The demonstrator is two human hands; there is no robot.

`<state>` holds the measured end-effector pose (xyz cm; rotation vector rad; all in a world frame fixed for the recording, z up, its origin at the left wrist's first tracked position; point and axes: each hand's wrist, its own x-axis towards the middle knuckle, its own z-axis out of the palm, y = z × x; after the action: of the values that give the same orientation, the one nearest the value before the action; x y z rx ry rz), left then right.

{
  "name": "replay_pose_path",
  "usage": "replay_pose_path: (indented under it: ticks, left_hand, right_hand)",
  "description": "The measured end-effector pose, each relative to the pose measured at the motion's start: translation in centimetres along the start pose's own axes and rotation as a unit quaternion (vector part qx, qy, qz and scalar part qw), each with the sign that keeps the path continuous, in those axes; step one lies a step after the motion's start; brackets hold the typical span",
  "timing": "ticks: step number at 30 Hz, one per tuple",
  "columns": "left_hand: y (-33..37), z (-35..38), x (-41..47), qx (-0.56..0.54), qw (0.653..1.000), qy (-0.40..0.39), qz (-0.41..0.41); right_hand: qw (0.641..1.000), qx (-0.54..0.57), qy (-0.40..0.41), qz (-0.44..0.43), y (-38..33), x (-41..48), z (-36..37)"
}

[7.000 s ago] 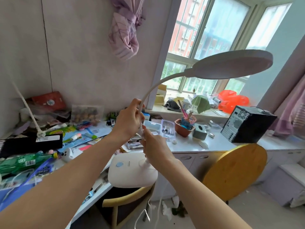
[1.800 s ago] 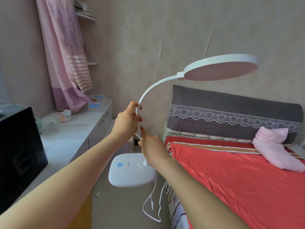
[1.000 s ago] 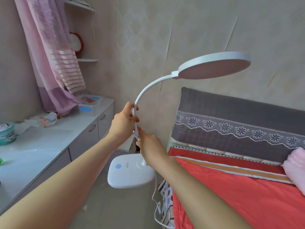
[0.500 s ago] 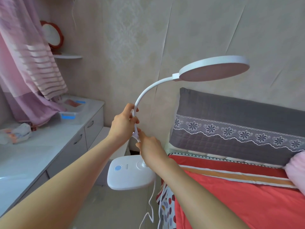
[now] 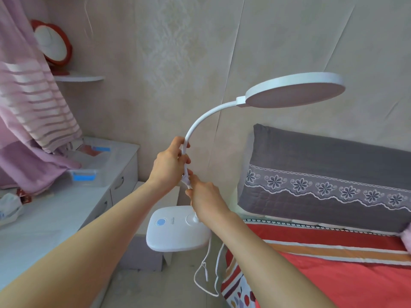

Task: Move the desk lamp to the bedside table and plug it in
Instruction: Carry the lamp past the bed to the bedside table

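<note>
From the head camera, a white desk lamp (image 5: 201, 134) is held up in the air in the middle of the frame. The left hand (image 5: 170, 166) wraps its fingers tight around the bent white neck. Just below it, the right hand (image 5: 205, 202) closes around the bottom of the neck, above the lamp's flat base (image 5: 175, 232). The round lamp head (image 5: 295, 90) sticks out to the upper right. A white cord (image 5: 209, 270) hangs down in loops from the base.

Behind the base, low in the middle, part of a small pale bedside table (image 5: 144, 252) peeks out. On the right is a bed with a red sheet (image 5: 333, 276) and a grey pillow (image 5: 322, 174) with white flowers. On the left is a long white counter (image 5: 55, 207) with a clear box (image 5: 93, 167). A pink curtain (image 5: 29, 107) hangs at upper left, next to a red mirror (image 5: 53, 45) on a little shelf.
</note>
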<state>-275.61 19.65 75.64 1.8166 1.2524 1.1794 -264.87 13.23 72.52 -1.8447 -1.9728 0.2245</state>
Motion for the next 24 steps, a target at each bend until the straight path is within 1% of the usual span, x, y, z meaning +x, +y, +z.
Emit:
replay_pose_path:
  ticks: [9,17,24]
  left_hand:
    - [-2.9,1.7,6.2,0.008,1.000,-0.003,-0.011]
    - [-5.0,4.7,13.6,0.014,0.999,0.036,-0.030]
    - [-6.9,6.4,17.7,0.007,0.997,0.062,-0.050]
  right_hand:
    - [1.000,0.000,-0.018,0.000,2.3,6.2,1.2]
    - [0.998,0.006,-0.048,-0.028,6.2,14.0,1.1]
    - [0.996,-0.006,-0.066,-0.060,8.7,19.0,1.9]
